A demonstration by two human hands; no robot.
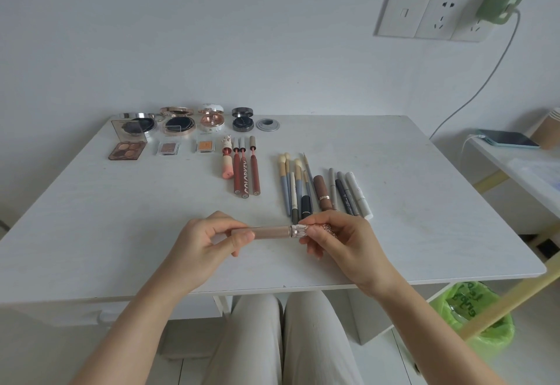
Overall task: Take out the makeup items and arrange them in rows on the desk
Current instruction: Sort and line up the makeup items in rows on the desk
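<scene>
A beige lip gloss tube (271, 231) with a rose-gold ornate cap lies level between both hands, just above the white desk (121, 218). My left hand (206, 239) pinches its body end. My right hand (339, 237) grips the cap end. Farther back lie open compacts (177, 122), eyeshadow palettes (125, 150), open lip glosses (244, 172), and a row of brushes and pencils (321, 194).
A grey cable grommet (267, 124) sits in the desk near the compacts. A side table at the right holds a phone (507, 139) on a charging cable. A bin with a green bag (475, 318) stands under the desk's right corner.
</scene>
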